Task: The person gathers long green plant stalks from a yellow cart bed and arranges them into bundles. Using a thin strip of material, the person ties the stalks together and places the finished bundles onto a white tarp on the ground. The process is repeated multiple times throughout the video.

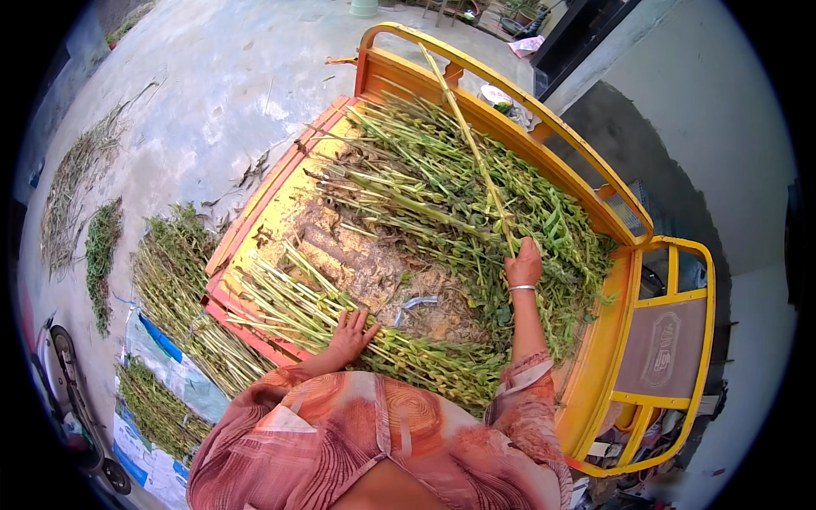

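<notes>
My right hand [524,263] is closed round the lower end of a long pale yellow stick [466,127]. The stick slants up and away over a heap of cut green stalks with pods [408,132], sesame by their look, and its far end reaches the cart's far rail. A silver bangle [521,287] circles that wrist. My left hand [348,338] rests with spread fingers on a nearer row of the same stalks [425,361], whose pale cut ends point left. Between the two lots, a light blue strip [415,308] lies on the dirty cart bed [340,242].
The yellow cart's far rail [527,98] and right-hand frame [710,340] stand raised. Bundles of stalks [183,280] lie on concrete to the left, some on a white-and-blue sheet [161,357]. A parked two-wheeler [72,399] stands far left; a grey wall [722,127] rises right.
</notes>
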`<act>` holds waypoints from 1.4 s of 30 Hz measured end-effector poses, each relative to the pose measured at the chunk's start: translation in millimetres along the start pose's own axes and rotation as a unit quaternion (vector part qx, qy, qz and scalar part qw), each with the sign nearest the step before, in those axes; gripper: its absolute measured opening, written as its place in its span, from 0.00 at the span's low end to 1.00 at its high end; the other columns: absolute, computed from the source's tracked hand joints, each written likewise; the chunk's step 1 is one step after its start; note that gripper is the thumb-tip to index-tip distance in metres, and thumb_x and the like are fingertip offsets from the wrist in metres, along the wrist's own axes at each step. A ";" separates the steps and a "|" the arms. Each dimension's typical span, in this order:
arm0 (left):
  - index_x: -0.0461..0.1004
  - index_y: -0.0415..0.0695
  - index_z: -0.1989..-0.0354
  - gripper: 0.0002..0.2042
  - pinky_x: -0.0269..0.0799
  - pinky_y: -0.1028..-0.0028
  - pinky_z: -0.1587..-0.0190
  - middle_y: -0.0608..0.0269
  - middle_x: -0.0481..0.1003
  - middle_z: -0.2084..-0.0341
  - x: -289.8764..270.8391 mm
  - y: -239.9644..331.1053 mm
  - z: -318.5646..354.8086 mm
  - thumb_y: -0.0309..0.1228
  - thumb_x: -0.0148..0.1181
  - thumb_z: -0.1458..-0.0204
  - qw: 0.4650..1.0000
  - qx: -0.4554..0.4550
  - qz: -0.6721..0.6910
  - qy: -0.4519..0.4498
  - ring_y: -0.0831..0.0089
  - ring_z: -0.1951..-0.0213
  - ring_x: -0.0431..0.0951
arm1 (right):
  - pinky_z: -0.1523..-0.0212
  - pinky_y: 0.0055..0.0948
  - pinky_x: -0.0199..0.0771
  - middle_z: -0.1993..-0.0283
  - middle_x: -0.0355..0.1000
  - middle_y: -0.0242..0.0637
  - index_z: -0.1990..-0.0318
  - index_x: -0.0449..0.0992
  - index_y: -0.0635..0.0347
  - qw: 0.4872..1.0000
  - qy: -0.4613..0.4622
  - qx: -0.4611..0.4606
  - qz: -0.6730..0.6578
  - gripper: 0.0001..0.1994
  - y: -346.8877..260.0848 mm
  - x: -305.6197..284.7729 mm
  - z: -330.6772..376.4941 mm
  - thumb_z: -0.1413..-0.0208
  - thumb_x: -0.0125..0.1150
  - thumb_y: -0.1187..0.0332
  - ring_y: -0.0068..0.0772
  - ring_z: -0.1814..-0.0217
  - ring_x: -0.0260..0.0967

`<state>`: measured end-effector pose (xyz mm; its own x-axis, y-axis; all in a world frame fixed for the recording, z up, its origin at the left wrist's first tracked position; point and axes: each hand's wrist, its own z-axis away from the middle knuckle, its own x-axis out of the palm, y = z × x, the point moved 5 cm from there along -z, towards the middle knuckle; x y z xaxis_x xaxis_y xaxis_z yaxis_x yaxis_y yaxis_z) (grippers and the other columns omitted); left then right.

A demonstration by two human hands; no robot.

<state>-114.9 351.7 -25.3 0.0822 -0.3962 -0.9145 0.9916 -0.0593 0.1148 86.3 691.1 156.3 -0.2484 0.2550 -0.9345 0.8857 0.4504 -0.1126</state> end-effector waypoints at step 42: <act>0.70 0.45 0.67 0.20 0.58 0.64 0.40 0.63 0.69 0.66 -92.2 12.0 68.3 0.52 0.57 0.50 0.232 0.130 0.933 0.242 0.66 0.55 0.68 | 0.43 0.44 0.59 0.42 0.64 0.38 0.45 0.65 0.50 0.961 -0.237 -0.086 -0.112 0.37 -51.2 20.5 263.7 0.68 0.75 0.57 0.44 0.40 0.59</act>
<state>-117.4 324.9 86.9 0.4078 0.1919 0.8927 -0.8505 -0.2758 0.4478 139.2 447.7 53.8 -0.1820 -0.2657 -0.9467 0.7423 0.5943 -0.3095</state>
